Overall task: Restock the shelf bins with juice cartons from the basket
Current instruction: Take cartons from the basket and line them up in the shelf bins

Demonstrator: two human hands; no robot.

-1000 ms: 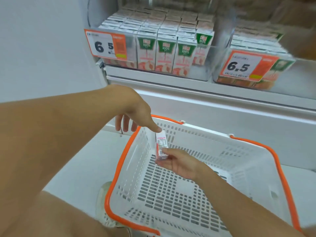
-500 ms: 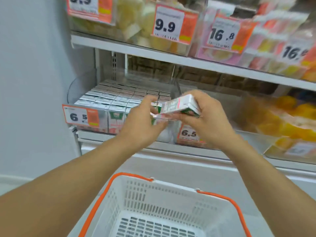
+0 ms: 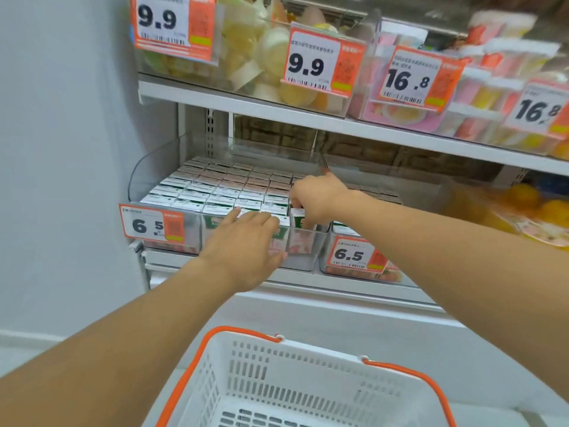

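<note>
A clear shelf bin [image 3: 304, 252] on the lower shelf holds several rows of white-and-green juice cartons [image 3: 215, 189]. My right hand [image 3: 320, 195] grips one carton [image 3: 298, 217] from above at the bin's front right corner, with the carton standing upright in the gap there. My left hand [image 3: 246, 241] lies flat with straight fingers against the bin's front wall and the front-row cartons. The white basket [image 3: 234, 359] with orange handles sits below me, and the part I see holds no cartons.
A second bin [image 3: 354, 257] with a 6.5 price tag stands to the right of the first. The shelf above [image 3: 277, 109] carries bins of fruit cups with 9.9 and 16.8 tags. A grey wall [image 3: 61, 149] closes the left side.
The carton went from both hands in front of the shelf down into the bin's front right corner. My left hand let go and now rests on the bin's front.
</note>
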